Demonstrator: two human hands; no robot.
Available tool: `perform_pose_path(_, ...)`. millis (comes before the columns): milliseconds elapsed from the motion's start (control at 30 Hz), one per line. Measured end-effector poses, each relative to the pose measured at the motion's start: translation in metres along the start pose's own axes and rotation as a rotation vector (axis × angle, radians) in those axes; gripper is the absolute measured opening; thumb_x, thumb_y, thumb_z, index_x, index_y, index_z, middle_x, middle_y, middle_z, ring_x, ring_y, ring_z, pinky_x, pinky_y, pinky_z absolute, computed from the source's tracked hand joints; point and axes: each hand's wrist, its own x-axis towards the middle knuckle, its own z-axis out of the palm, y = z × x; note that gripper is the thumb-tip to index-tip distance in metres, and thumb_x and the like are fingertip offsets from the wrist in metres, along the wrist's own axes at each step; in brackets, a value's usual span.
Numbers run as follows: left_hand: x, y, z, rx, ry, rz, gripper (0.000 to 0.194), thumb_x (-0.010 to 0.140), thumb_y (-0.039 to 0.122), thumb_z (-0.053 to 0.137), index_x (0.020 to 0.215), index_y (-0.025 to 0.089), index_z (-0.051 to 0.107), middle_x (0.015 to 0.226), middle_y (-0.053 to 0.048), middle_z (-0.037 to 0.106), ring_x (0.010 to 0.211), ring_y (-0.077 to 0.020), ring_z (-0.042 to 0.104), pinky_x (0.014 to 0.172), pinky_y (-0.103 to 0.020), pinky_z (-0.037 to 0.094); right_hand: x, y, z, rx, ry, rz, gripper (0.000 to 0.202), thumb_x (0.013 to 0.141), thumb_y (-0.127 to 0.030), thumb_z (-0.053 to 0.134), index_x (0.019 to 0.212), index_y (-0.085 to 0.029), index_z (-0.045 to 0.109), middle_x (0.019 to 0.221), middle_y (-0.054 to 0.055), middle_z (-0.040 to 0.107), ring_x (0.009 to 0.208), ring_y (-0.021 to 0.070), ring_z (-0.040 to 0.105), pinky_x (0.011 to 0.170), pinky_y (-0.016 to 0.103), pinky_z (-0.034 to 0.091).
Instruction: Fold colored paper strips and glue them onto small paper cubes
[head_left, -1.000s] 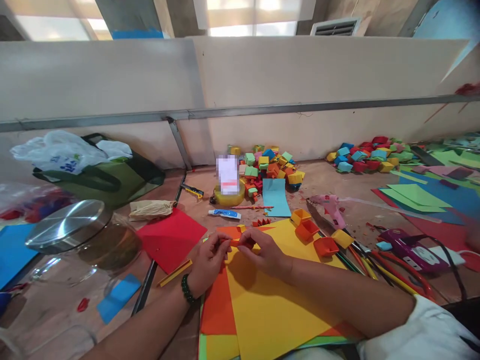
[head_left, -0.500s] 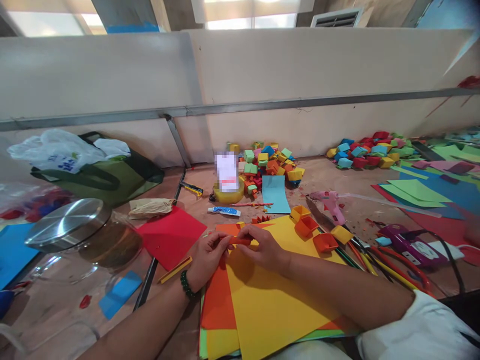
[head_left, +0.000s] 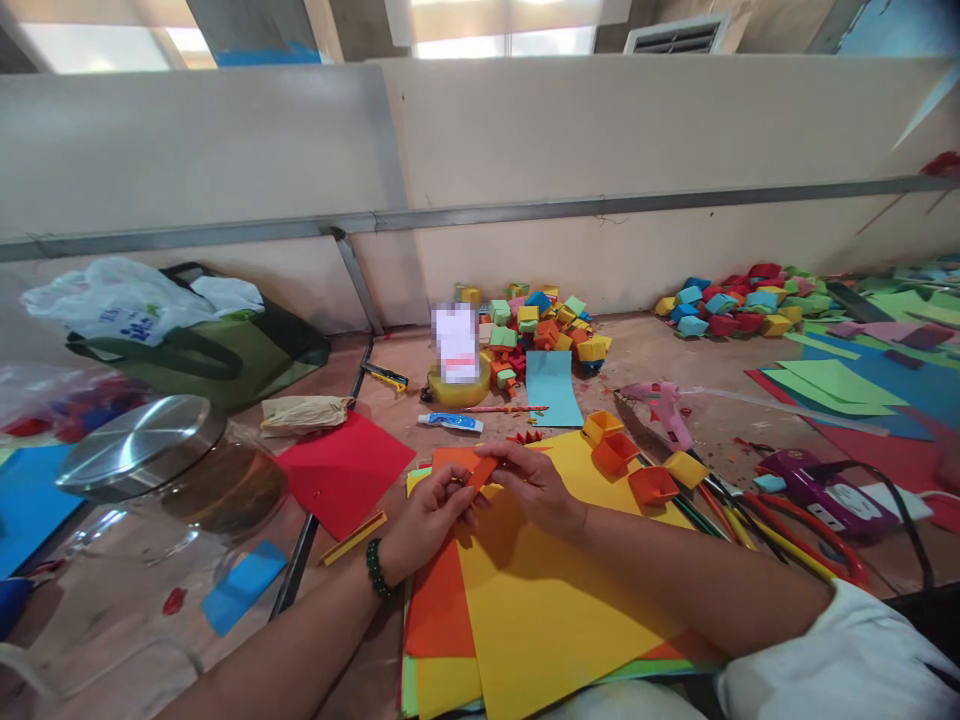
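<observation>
Between my two hands is a small folded strip of orange paper [head_left: 482, 474], tilted upward to the right. My left hand [head_left: 435, 510] pinches its lower left end, the fingers curled. At its upper right end, my right hand [head_left: 536, 488] grips it between thumb and fingers. Both hands are over a stack of coloured sheets, with a yellow sheet [head_left: 555, 600] on top and an orange sheet [head_left: 439, 610] partly under it. Just right of my right hand sit small folded paper boxes, among them an orange one [head_left: 615, 454] and a yellow one [head_left: 602, 426].
A glue gun [head_left: 670, 410], scissors [head_left: 817, 540] and a purple device [head_left: 825, 495] lie to the right. Piles of paper boxes [head_left: 551, 325] stand along the wall. On the left are a lidded glass jar [head_left: 232, 485], a red sheet [head_left: 345, 470] and a green bag [head_left: 247, 350].
The orange paper strip has turned from nearly level to a slant, its right end higher. My right hand has shifted slightly up, and both hands stay on the paper.
</observation>
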Motion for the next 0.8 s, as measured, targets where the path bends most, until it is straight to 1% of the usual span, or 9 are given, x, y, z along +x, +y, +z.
perform_pose_path(100,-0.001,-0.001,0.001,0.027,-0.036,-0.005,0.052,0.070,0.065,0.067,0.087,0.016,0.058,0.077,-0.005,0.071,0.055,-0.0122,0.062,0.052,-0.024,0.050,0.001,-0.001,-0.001,0.028,0.022,0.022,0.024,0.085,-0.029,0.059,0.108,-0.023,0.064,0.092,0.003,0.070,0.083,0.0159,0.067,0.076,0.030,0.055)
perform_pose_path(167,-0.001,0.000,0.002,0.047,-0.054,0.011,0.053,0.072,0.065,0.064,0.088,0.015,0.061,0.080,-0.007,0.072,0.056,-0.0130,0.062,0.051,-0.025,0.051,0.004,-0.003,-0.002,0.101,0.039,0.074,0.020,0.082,-0.031,0.063,0.101,-0.023,0.066,0.090,0.003,0.071,0.081,0.0159,0.068,0.076,0.031,0.055)
perform_pose_path(233,-0.001,0.001,0.003,0.073,-0.053,0.033,0.052,0.074,0.065,0.062,0.088,0.015,0.063,0.080,-0.008,0.072,0.055,-0.0130,0.062,0.051,-0.025,0.051,0.007,-0.003,-0.002,0.204,0.055,0.145,0.016,0.078,-0.032,0.068,0.091,-0.022,0.067,0.084,0.002,0.072,0.076,0.0157,0.068,0.074,0.031,0.056)
perform_pose_path(300,0.000,0.002,0.003,0.095,-0.044,0.046,0.051,0.076,0.064,0.061,0.088,0.014,0.064,0.079,-0.008,0.072,0.054,-0.0131,0.062,0.051,-0.025,0.050,0.009,-0.003,-0.002,0.282,0.080,0.214,0.017,0.075,-0.034,0.072,0.086,-0.022,0.068,0.080,0.001,0.072,0.072,0.0158,0.068,0.071,0.031,0.057)
perform_pose_path(367,0.001,0.002,0.002,0.102,-0.036,0.046,0.050,0.076,0.062,0.061,0.089,0.014,0.064,0.079,-0.008,0.073,0.054,-0.0128,0.062,0.051,-0.024,0.049,0.011,-0.002,-0.001,0.301,0.104,0.249,0.020,0.072,-0.036,0.074,0.085,-0.022,0.068,0.079,0.001,0.072,0.071,0.0159,0.067,0.070,0.031,0.057)
perform_pose_path(467,0.000,0.001,0.001,0.090,-0.027,0.039,0.050,0.076,0.062,0.062,0.089,0.014,0.064,0.081,-0.009,0.073,0.052,-0.0117,0.061,0.049,-0.023,0.047,0.012,0.000,0.000,0.266,0.107,0.226,0.023,0.072,-0.039,0.075,0.087,-0.021,0.069,0.080,0.002,0.072,0.072,0.0156,0.067,0.071,0.030,0.056)
perform_pose_path(567,-0.002,-0.001,0.002,0.056,-0.049,0.028,0.050,0.076,0.062,0.063,0.088,0.014,0.063,0.079,-0.008,0.071,0.053,-0.0114,0.061,0.051,-0.023,0.048,0.011,0.002,0.001,0.209,0.098,0.172,0.021,0.072,-0.038,0.075,0.083,-0.021,0.069,0.078,0.002,0.071,0.071,0.0145,0.067,0.069,0.028,0.056)
perform_pose_path(700,-0.005,-0.001,0.004,0.001,-0.093,0.008,0.052,0.075,0.064,0.063,0.090,0.015,0.061,0.075,-0.006,0.069,0.056,-0.0129,0.061,0.051,-0.023,0.050,0.008,-0.002,0.003,0.131,0.082,0.110,0.013,0.076,-0.032,0.070,0.080,-0.019,0.069,0.070,0.001,0.069,0.063,0.0134,0.065,0.061,0.026,0.054)
perform_pose_path(800,-0.005,0.001,0.006,0.043,-0.050,0.061,0.051,0.076,0.065,0.061,0.081,0.014,0.062,0.073,-0.006,0.067,0.062,-0.0134,0.060,0.057,-0.023,0.051,0.005,-0.009,0.006,0.036,0.059,0.067,0.007,0.076,-0.025,0.066,0.077,-0.019,0.069,0.066,0.000,0.068,0.059,0.0122,0.063,0.058,0.024,0.051)
